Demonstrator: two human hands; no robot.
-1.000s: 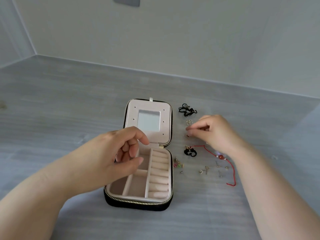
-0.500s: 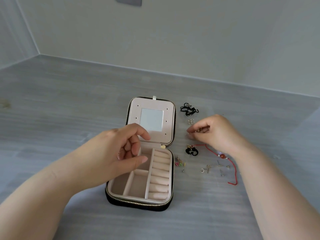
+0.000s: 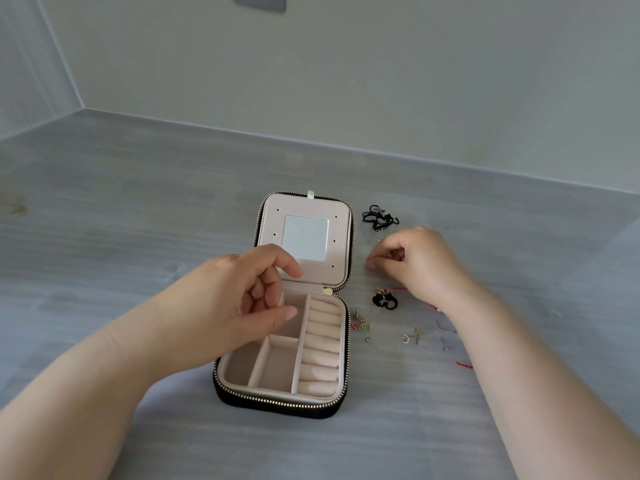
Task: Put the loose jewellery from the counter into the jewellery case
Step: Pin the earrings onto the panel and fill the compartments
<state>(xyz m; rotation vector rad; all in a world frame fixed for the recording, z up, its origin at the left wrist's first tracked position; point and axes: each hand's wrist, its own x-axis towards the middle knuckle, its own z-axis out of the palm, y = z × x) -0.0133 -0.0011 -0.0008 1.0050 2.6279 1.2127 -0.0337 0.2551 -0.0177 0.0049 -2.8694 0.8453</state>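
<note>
Lying open on the grey table point(image 3: 138, 220), the black zipped jewellery case point(image 3: 277, 403) shows bare cream compartments and ring rolls, with a square mirror point(image 3: 304, 237) in its lid. The left grip point(image 3: 242, 296) hovers over the case, fingers loosely curled, holding nothing. Right of the lid, the right grip point(image 3: 419, 261) pinches a small gold piece point(image 3: 389, 255). Tangled black cords point(image 3: 379, 218) and small metal studs point(image 3: 415, 336) lie right of the case.
</note>
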